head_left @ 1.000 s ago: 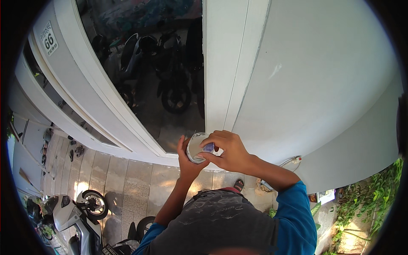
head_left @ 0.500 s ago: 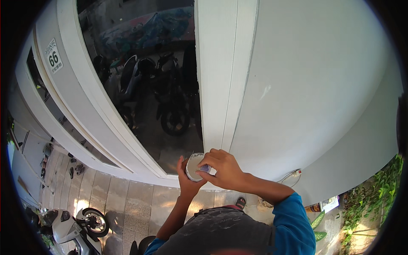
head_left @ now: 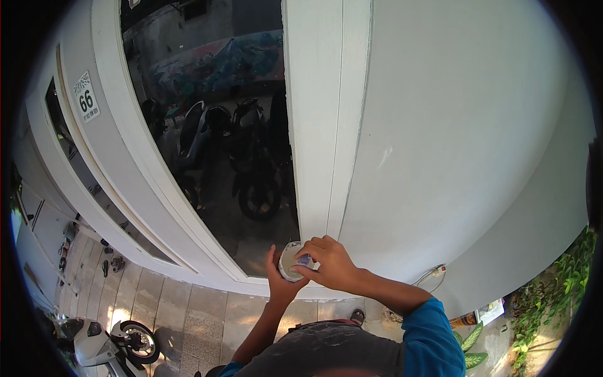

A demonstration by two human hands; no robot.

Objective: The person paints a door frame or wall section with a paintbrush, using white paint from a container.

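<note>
My left hand [head_left: 284,286] is wrapped round a small white tub [head_left: 289,259] from its left side and below. Pale greyish matter shows inside, and the rim looks smeared. Over the tub's right side, my right hand [head_left: 331,262] curls its thumb and fingers about a small bluish-purple piece [head_left: 304,259]. The fingers cover much of this piece, so its kind does not show. Both hands are in front of my body, close to the lower end of a white frame [head_left: 314,157] beside dark glass [head_left: 251,220].
A pale wall [head_left: 452,144] rises on the right, with a white cable plug [head_left: 441,268] low against it. Green plants [head_left: 553,289] grow at the far right. A parked motorbike [head_left: 100,345] stands on the tiled floor [head_left: 204,314] at the lower left, and footwear [head_left: 117,264] lies farther back.
The view has tilted slightly upward, so the hands and tub sit a little lower in the picture. The right fingers remain at the tub with the bluish-purple piece.
</note>
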